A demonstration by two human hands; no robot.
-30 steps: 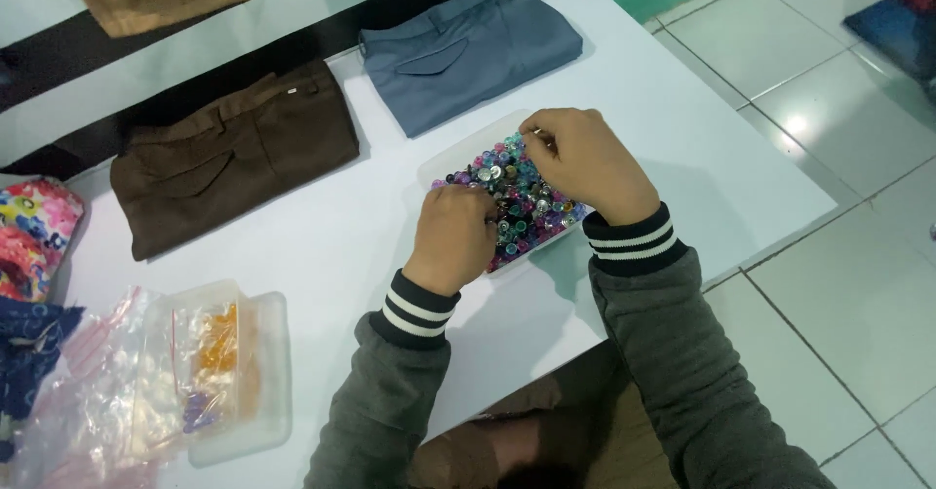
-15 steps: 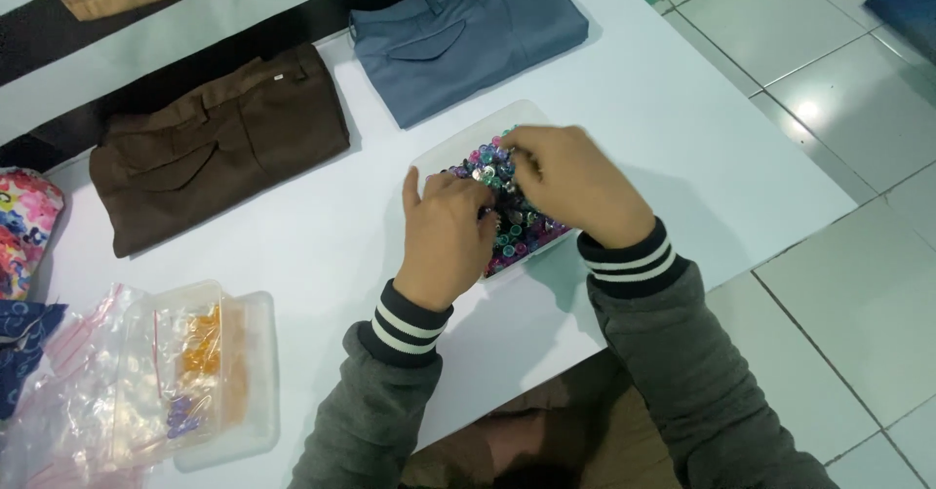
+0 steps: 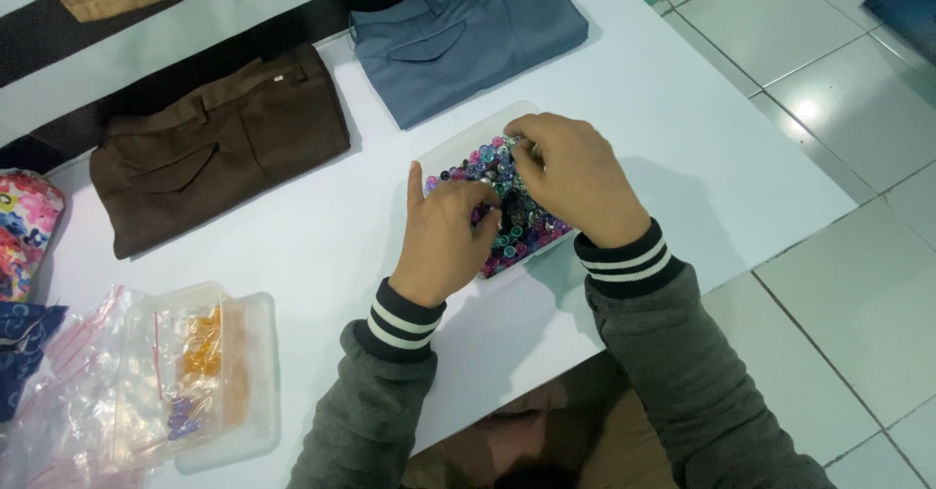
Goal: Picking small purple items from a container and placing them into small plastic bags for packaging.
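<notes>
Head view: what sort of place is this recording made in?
Probably a small tailoring or garment workroom. Folded brown trousers and blue-grey trousers lie on a white table, and both hands sort through a tray of coloured buttons.

Our left hand (image 3: 444, 240) has slid onto the shallow clear plastic tray of mixed coloured buttons (image 3: 507, 196), beside our right hand (image 3: 575, 177).

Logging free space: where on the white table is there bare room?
Bare: right of the bead tray, up to the table edge; also between brown trousers and clear boxes. Crowded: both hands, left hand and right hand, over the tray.
</notes>
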